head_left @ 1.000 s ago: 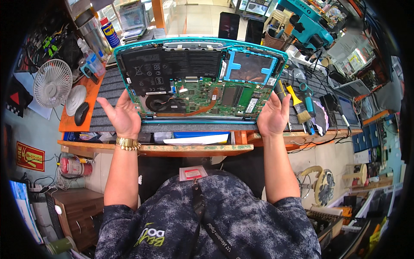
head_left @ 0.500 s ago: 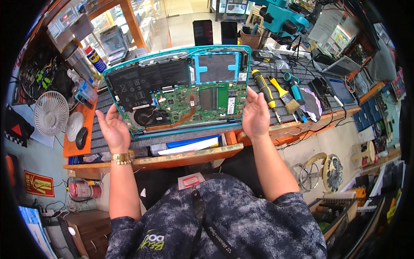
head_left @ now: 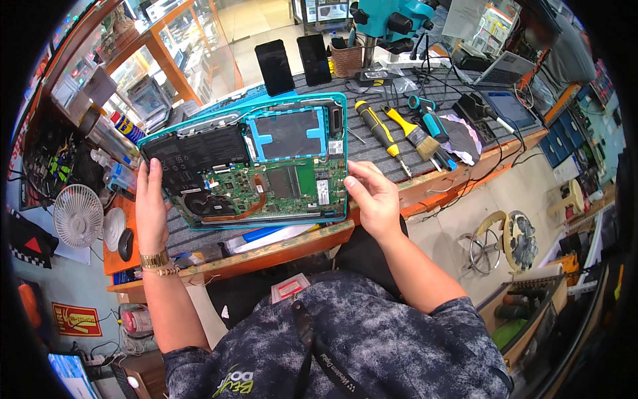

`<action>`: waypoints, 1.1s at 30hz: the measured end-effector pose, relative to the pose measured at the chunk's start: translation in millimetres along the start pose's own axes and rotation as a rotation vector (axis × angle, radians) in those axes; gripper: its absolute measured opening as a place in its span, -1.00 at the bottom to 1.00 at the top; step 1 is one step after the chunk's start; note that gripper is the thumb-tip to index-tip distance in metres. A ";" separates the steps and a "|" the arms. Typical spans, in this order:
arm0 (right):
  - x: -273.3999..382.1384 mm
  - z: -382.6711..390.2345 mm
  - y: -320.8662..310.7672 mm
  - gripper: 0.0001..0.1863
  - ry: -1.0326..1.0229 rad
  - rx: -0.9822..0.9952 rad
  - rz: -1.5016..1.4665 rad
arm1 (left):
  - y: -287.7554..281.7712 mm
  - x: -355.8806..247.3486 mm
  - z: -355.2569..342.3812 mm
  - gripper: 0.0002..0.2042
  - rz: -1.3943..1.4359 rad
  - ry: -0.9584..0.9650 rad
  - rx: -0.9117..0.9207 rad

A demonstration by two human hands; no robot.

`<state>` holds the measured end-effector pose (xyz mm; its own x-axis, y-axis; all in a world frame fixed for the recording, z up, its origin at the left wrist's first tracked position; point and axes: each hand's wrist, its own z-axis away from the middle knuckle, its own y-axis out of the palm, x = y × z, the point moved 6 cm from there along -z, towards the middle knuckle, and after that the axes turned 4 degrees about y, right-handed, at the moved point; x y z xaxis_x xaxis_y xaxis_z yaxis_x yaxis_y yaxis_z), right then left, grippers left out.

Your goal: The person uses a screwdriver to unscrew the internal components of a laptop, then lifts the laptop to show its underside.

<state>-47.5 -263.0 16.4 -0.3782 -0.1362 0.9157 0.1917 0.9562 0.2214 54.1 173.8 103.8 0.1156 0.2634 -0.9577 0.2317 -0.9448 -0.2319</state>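
An opened teal laptop base [head_left: 240, 187], circuit board, battery and fan exposed, is held at a tilt over the bench's front part. My left hand [head_left: 151, 203] grips its left edge, thumb upright at the corner. My right hand [head_left: 374, 203] grips the lower right edge with fingers curled. Right of the laptop lie a yellow-black screwdriver [head_left: 379, 132], a yellow-handled brush [head_left: 417, 138] and a small teal tool [head_left: 428, 116] on the grey ribbed mat [head_left: 362, 149].
Two dark phones [head_left: 275, 66] stand behind the laptop, near a teal microscope [head_left: 392, 23]. A white fan [head_left: 78, 216] and bottles [head_left: 119, 176] are at left, cables and a laptop [head_left: 505, 70] at right. A stool [head_left: 515, 239] stands on the floor.
The laptop has shifted left and lower in the picture, both hands with it. My right fingers have curled onto its edge. The view has turned, showing more of the bench's right.
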 end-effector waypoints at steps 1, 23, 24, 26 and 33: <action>1.6 5.1 -1.1 -0.67 0.001 -0.003 -0.002 | 0.6 -2.6 -0.1 -0.15 -0.021 -0.027 -0.043; 17.2 55.7 20.6 -0.71 0.016 0.006 0.000 | 83.1 -5.8 -100.6 0.11 0.158 0.002 0.246; 18.3 56.7 21.9 -0.72 0.002 0.011 0.016 | 81.9 -4.8 -103.7 0.09 0.157 0.003 0.241; 20.4 58.8 23.3 -0.72 -0.010 0.016 0.037 | 81.7 0.1 -110.5 0.08 0.159 0.002 0.238; 22.3 72.5 35.7 -0.75 -0.046 0.038 0.068 | 83.7 4.9 -117.5 0.04 0.208 0.029 0.281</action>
<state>-114.7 -213.0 20.5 -0.4066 -0.0596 0.9117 0.1840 0.9721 0.1456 187.6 118.9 99.7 0.1603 0.0616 -0.9851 -0.0742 -0.9945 -0.0742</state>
